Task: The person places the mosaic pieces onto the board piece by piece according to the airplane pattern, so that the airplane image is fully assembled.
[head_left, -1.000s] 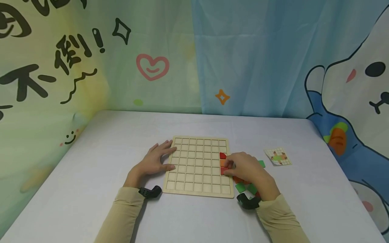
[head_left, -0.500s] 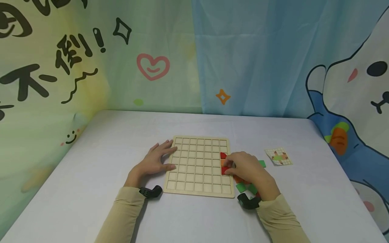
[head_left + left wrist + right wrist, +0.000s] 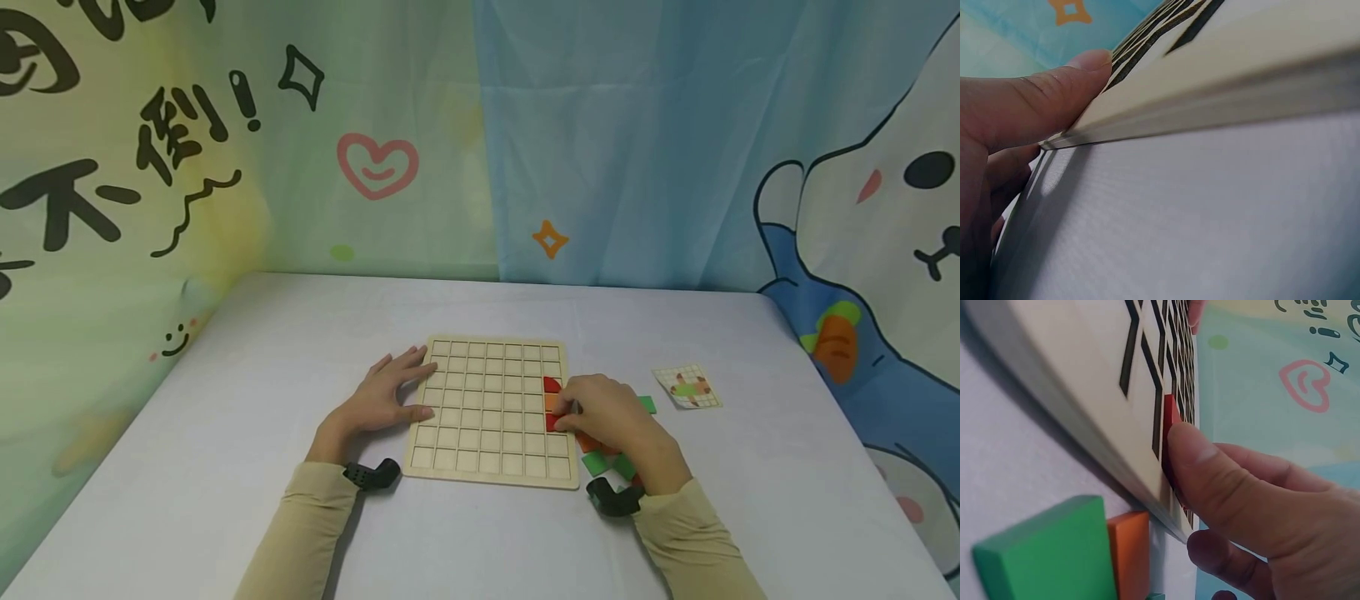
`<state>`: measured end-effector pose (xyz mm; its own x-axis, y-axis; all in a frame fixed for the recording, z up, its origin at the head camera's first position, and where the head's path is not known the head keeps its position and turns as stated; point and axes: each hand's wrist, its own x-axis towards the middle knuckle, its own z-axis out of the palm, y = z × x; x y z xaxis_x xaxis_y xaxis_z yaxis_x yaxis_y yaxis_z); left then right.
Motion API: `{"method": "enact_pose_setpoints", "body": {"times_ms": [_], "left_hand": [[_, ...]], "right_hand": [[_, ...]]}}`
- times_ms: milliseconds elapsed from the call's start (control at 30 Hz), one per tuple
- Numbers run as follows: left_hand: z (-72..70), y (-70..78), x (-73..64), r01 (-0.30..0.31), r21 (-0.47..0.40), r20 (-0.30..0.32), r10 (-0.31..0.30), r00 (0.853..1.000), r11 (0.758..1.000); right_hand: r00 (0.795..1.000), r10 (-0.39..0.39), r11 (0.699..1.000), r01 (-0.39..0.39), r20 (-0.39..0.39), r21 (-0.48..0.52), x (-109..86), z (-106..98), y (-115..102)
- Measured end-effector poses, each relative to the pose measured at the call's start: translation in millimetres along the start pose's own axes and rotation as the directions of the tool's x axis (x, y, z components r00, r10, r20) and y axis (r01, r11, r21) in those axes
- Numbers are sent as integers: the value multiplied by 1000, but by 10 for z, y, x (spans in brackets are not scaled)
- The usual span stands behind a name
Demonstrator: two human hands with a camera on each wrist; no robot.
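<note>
Here, a flat red tile [image 3: 551,423] is gripped by the curled thumb and fingers of the right hand [image 3: 611,412]; it is positioned in the rightmost column of a pale wooden board with a dark grid [image 3: 470,399], though whether it is fully seated cannot be told. Just beyond it, the same column is occupied by an orange tile [image 3: 551,403] and a round-cornered red tile [image 3: 552,384]. The board's left edge is touched by the left hand [image 3: 378,400], its fingers spread and relaxed. Loose green tiles [image 3: 595,464] are scattered near the right wrist, partly hidden. Farther right, a small card with a coloured grid picture [image 3: 687,387] is laid on the white-covered table [image 3: 300,333].
</note>
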<state>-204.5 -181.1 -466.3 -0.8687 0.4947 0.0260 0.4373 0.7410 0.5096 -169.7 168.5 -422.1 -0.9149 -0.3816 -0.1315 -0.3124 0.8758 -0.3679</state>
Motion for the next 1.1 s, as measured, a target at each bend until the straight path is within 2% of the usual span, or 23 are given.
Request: {"method": "enact_pose_setpoints", "body": {"times_ms": [300, 500, 733, 900, 1100], "left_hand": [[-7, 16, -9, 0, 4, -3, 0, 1000, 1000], [-5, 15, -12, -4, 4, -6, 4, 1000, 1000], [-5, 20, -10, -3, -2, -5, 3, 1000, 1000], [-21, 46, -7, 19, -9, -2, -19, 1000, 1000], [-15, 34, -4, 15, -15, 1, -15, 1000, 1000]], "right_hand": [[1000, -28, 1000, 28, -3, -3, -1, -5, 9], [997, -65, 998, 65, -37, 0, 4, 5, 30], [998, -54, 997, 55, -31, 45, 9, 20, 57], [999, -41, 995, 42, -11, 93, 12, -15, 70], [997, -43, 992, 50, -59, 112, -37, -116, 278]]}}
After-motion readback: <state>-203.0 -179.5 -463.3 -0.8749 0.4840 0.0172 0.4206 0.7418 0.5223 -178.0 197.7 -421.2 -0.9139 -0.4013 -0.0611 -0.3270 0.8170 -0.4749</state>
